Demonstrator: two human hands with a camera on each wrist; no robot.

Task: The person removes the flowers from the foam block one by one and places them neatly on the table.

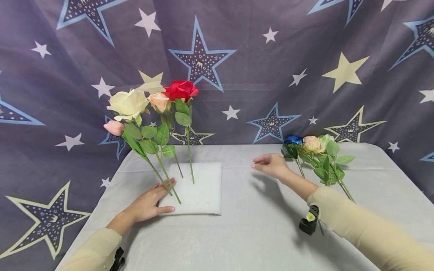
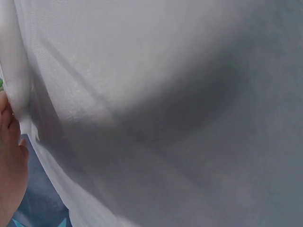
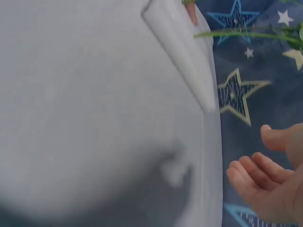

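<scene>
A white foam block (image 1: 203, 195) lies on the table with several flowers standing in it: a red rose (image 1: 181, 90), a small peach rose (image 1: 159, 102), a large cream rose (image 1: 129, 104) and a pink tulip (image 1: 114, 128). My left hand (image 1: 149, 203) rests on the block's left edge, fingers spread beside the stems; in the left wrist view only part of that hand (image 2: 12, 165) shows. Over the table, between the block and the flowers at the right, my right hand (image 1: 272, 165) is empty, its fingers loosely bent. The right wrist view shows this hand (image 3: 270, 179) with thumb and fingers apart.
At the right of the table lie a blue rose (image 1: 293, 140), a peach rose (image 1: 312, 144) and a pale green-white flower (image 1: 326, 141) with leafy stems. Behind the grey-white covered table (image 1: 251, 241) hangs a dark curtain (image 1: 237, 37) with stars.
</scene>
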